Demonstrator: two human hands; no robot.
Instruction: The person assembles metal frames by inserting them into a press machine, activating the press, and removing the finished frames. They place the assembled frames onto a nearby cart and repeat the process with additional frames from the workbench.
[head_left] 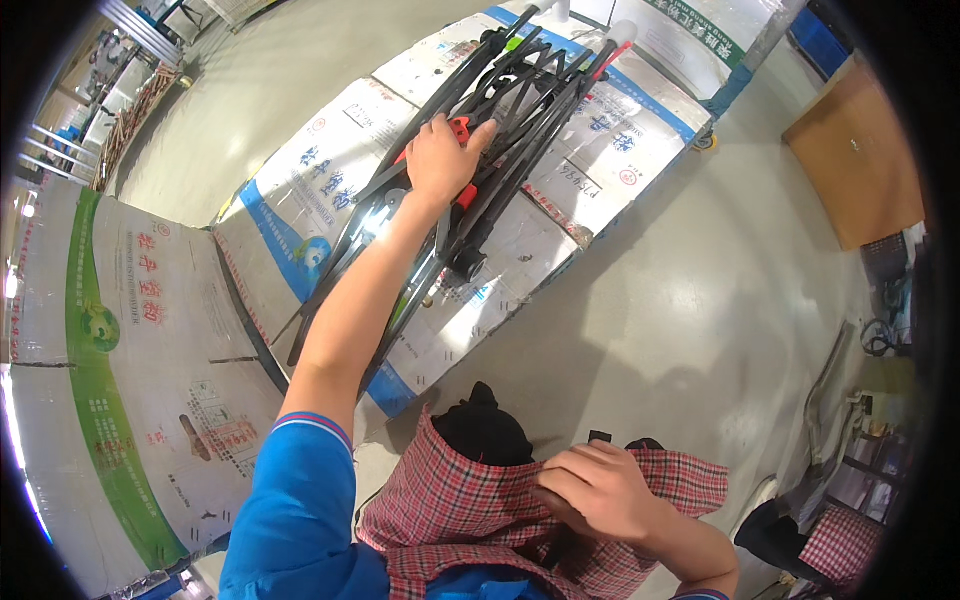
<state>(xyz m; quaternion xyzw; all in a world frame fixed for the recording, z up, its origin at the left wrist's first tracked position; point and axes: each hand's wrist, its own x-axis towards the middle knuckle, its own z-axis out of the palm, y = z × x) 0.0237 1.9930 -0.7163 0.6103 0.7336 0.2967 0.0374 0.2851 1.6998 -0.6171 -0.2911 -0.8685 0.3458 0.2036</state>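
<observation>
A folded frame of black tubes [505,190] with red fittings lies across the printed cardboard ahead of me. My left hand [440,160] is on its middle, fingers bent over the tubes and thumb apart beside a red fitting [460,128]. The fingertips are partly hidden. Close to my body, my right hand [600,490] is closed in front of the red checked apron [450,500]. A small black piece [600,437] shows just above its knuckles; whatever is inside the fingers is hidden.
White printed cardboard [150,370] with a green band stands upright at left. A brown carton [850,155] is at far right. A blue-grey post [755,70] rises at the far corner. Another person's checked garment [845,545] shows at lower right, near racks of parts.
</observation>
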